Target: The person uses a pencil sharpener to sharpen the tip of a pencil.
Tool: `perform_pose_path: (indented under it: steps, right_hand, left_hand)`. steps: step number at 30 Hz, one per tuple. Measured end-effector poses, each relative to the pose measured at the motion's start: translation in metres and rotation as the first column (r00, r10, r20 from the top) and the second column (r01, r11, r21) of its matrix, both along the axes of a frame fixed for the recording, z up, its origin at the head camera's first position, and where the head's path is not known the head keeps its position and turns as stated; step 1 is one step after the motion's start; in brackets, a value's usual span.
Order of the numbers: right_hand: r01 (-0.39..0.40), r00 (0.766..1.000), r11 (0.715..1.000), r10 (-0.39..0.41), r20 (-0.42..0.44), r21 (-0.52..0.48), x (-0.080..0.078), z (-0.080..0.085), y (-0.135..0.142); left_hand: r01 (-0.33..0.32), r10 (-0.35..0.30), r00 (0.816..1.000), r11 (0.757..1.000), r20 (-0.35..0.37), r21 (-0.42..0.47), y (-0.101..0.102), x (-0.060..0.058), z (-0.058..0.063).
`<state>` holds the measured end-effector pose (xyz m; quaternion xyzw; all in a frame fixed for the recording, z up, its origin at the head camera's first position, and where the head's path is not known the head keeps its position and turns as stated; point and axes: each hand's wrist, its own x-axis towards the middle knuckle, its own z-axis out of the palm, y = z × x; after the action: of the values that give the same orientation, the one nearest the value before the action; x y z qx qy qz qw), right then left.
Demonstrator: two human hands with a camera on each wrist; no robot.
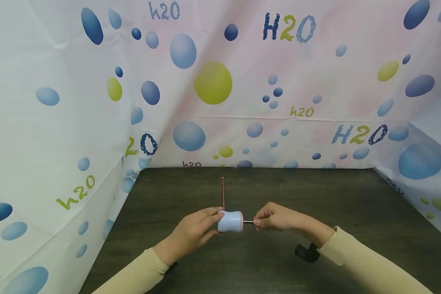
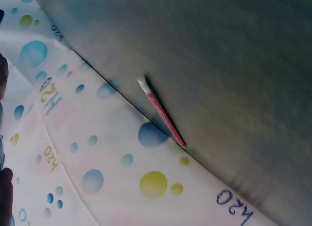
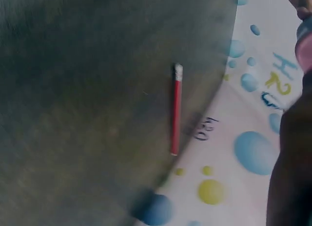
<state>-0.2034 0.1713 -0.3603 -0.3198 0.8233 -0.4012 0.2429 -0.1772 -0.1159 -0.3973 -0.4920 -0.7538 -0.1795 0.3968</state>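
Cream sleeves [image 1: 375,265]: slanted forward and inward toward each other, ending short of the hands.
Left hand [image 1: 192,230]: extended ahead of its sleeve, back of the hand uppermost; gripped one end of a pale blue barrel [image 1: 229,221], with digits over the top and along the underside.
Right hand [image 1: 277,216]: faced the left hand across a small gap, fingers bent inward; pinched the tip of a thin metal rod [image 1: 248,222] between thumb and fingers.
Pale blue barrel: sat between both hands, at the left fingertips; ran lengthwise from left hand toward right hand, with its pink rim [image 1: 241,221] pointed at the right fingers.
Thin metal rod: bridged the space from pink rim to right fingertips, nearly in line with the barrel's long axis.
Red pencil [image 1: 223,194]: lay on the dark tabletop [image 1: 316,188] beyond the left fingertips, apart from both hands; ran away from them, roughly square to the barrel, red end toward the spotted backdrop [image 1: 242,61], white end nearer the hands.
Black object [image 1: 306,253]: showed just below the right wrist, beside the sleeve cuff; too dark to identify.
Left wrist view: caught only dark slivers of fingers; too little to tell a grip from there.
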Motion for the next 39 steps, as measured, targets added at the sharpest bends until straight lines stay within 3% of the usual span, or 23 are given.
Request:
perform_pose_path:
  steps: [3,5,6,7,9,11,12,13,15,17,19,21,22,24,25,28,29,30,31,33,35,36,39]
  right_hand:
    - [-0.011,0.997,1.0,0.011,0.072,-0.006,-0.004,-0.003,0.003]
    - [0.0,1.0,1.0,0.0,-0.031,-0.005,-0.003,-0.004,0.005]
    - [0.015,0.995,1.0,-0.015,-0.103,0.0,-0.001,-0.004,0.006]
    - [0.037,0.982,0.999,-0.035,-0.185,0.009,0.001,-0.003,0.007]
    - [0.068,0.909,0.997,-0.049,-0.414,0.031,0.006,-0.003,0.008]
    - [0.09,0.746,0.995,-0.038,-0.665,0.045,0.01,-0.005,0.007]
    - [0.099,0.627,0.994,-0.023,-0.779,0.051,0.012,-0.006,0.006]
    - [0.108,0.485,0.993,-0.005,-0.875,0.054,0.013,-0.009,0.004]
    - [0.114,0.227,0.993,0.014,-0.974,0.04,0.014,-0.013,0.001]
    - [0.112,0.077,0.993,0.019,-0.997,0.028,0.016,-0.016,-0.003]
    - [0.124,0.027,0.992,0.019,-0.999,0.022,0.017,-0.016,-0.005]
    - [0.145,0.067,0.989,0.009,-0.998,0.018,0.019,-0.015,-0.007]
    - [0.156,0.114,0.987,0.007,-0.993,0.024,0.02,-0.014,-0.007]
    - [0.168,0.257,0.984,0.006,-0.966,0.05,0.021,-0.01,-0.007]
    - [0.16,0.36,0.985,0.005,-0.933,0.067,0.021,-0.008,-0.006]
    - [0.08,0.731,0.993,0.003,-0.683,0.09,0.019,-0.004,-0.004]
    - [0.049,0.825,0.996,0.003,-0.565,0.077,0.016,-0.002,-0.003]
    - [0.028,0.895,0.998,0.003,-0.445,0.062,0.014,-0.001,-0.002]
    - [0.015,0.94,0.999,0.002,-0.343,0.048,0.012,-0.001,-0.002]
    - [0.001,0.968,0.999,0.01,-0.249,0.045,0.007,0.0,-0.001]
    - [0.005,0.956,0.998,0.016,-0.295,0.069,0.005,0.0,0.0]
    - [0.016,0.941,0.997,0.012,-0.339,0.081,0.005,0.0,0.0]
    - [0.064,0.833,0.993,0.003,-0.554,0.102,0.009,-0.002,0.0]
  left_hand:
    - [-0.007,0.011,0.989,1.0,0.145,-0.029,-0.001,-0.001,0.003]
    - [-0.005,0.008,0.926,1.0,0.378,-0.008,-0.001,0.0,0.006]
    - [-0.011,-0.002,0.854,1.0,0.521,0.021,-0.001,0.0,0.007]
    - [-0.023,-0.023,0.753,0.998,0.657,0.061,-0.001,-0.001,0.009]
    - [-0.072,-0.109,0.477,0.984,0.872,0.162,-0.001,-0.003,0.011]
    - [-0.137,-0.201,0.187,0.964,0.962,0.228,-0.002,-0.006,0.014]
    - [-0.16,-0.236,0.058,0.957,0.97,0.242,-0.002,-0.008,0.014]
    - [-0.168,-0.256,-0.045,0.955,0.966,0.245,-0.002,-0.009,0.015]
    - [-0.164,-0.282,-0.192,0.954,0.94,0.253,-0.002,-0.008,0.015]
    - [-0.151,-0.3,-0.245,0.951,0.922,0.269,-0.001,-0.006,0.016]
    - [-0.134,-0.305,-0.211,0.95,0.929,0.282,-0.001,-0.003,0.018]
    - [-0.109,-0.289,-0.099,0.954,0.952,0.279,-0.001,0.0,0.02]
    - [-0.099,-0.262,-0.016,0.961,0.965,0.259,0.0,0.002,0.02]
    - [-0.074,-0.195,0.183,0.975,0.964,0.212,0.001,0.005,0.022]
    - [-0.058,-0.157,0.299,0.982,0.941,0.182,0.002,0.006,0.022]
    - [-0.02,-0.012,0.662,0.999,0.749,0.034,0.003,0.007,0.018]
    - [-0.012,0.009,0.751,1.0,0.66,0.0,0.003,0.007,0.016]
    - [-0.013,0.024,0.816,1.0,0.578,-0.023,0.002,0.007,0.014]
    - [-0.018,0.032,0.855,0.999,0.518,-0.032,0.002,0.006,0.012]
    - [-0.026,0.037,0.862,0.999,0.505,-0.03,0.001,0.003,0.01]
    - [-0.007,-0.016,0.775,0.999,0.632,0.033,0.0,0.001,0.011]
    - [0.001,-0.056,0.704,0.997,0.708,0.077,0.0,-0.001,0.011]
    - [0.013,-0.21,0.414,0.974,0.886,0.225,-0.004,-0.006,0.014]
